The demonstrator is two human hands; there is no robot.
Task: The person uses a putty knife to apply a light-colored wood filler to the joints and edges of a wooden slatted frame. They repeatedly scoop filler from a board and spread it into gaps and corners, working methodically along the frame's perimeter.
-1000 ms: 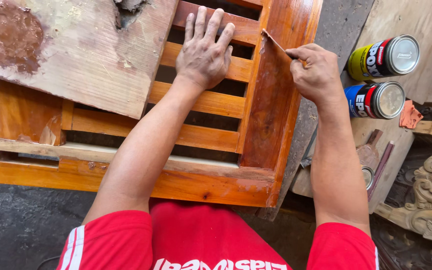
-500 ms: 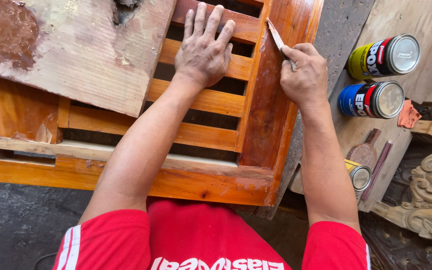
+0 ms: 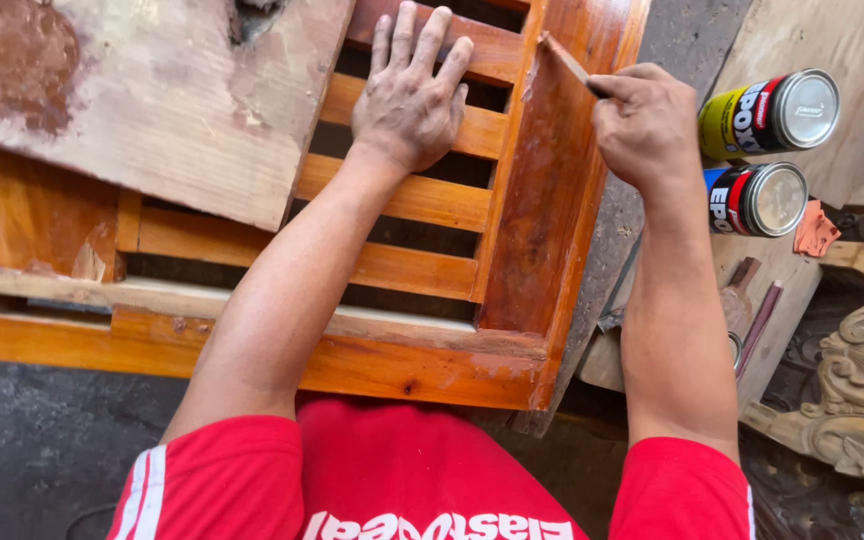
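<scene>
Slatted wooden frame [image 3: 422, 270], varnished orange-brown, lies flat before the person and fills the middle of the view, its right upright [image 3: 542, 220] running from about 12 o'clock down to 5 o'clock.

As a judgement, the thin flat blade [image 3: 564, 58] could dig into the varnish or skid off the upright's edge if it is tilted too steeply, since only its tip meets the wood. The frame might also shift, because just one palm steadies it, and it sits on uneven support with a rough pale board [image 3: 152, 100] overlapping its upper left corner at 10 o'clock. Two paint-like tins, one yellow [image 3: 767, 115] and one blue [image 3: 752, 200], lie on their sides on a plank [image 3: 832, 60] at 3 o'clock, near the working elbow's path; a wide swing could roll them.

Left hand [image 3: 410, 95] rests flat on the slats at 12 o'clock, fingers spread and pointing away, forearm stretched straight out from the red-sleeved shoulder. Right hand [image 3: 642, 125] is at 1 o'clock, fingers pinched together around the blade's near end, wrist bent slightly inward, forearm nearly vertical in view. Carved wooden scrollwork [image 3: 862, 400] lies at 4 o'clock, well apart from both hands.
</scene>
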